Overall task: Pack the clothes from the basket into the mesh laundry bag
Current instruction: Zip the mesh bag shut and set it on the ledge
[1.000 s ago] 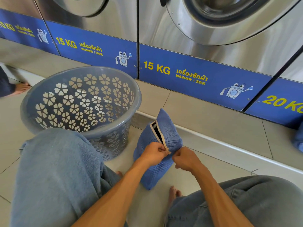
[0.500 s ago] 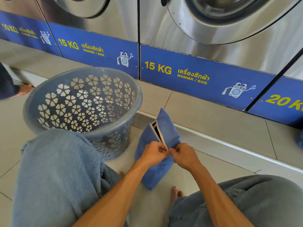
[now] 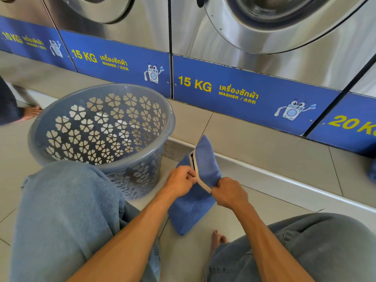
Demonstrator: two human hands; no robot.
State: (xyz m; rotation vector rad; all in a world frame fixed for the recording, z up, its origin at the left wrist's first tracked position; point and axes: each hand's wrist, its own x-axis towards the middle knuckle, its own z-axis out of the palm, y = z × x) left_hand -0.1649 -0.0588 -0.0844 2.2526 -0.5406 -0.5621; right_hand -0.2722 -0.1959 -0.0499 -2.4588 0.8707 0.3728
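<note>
Right now I have the mesh laundry bag point(image 3: 200, 192) standing on its end on the floor between my knees, so the zipper edge faces up at me. My left hand point(image 3: 181, 180) is closed, pinching the fabric beside the pale zipper tape point(image 3: 198, 176) to keep it taut; my right hand point(image 3: 228, 193) is closed on the lower end of that tape, I judge to work the slider. The basket point(image 3: 101, 127) sits just beside the bag, within easy reach, and looks empty. The bag looks stuffed, so packing seems nearly finished.
</note>
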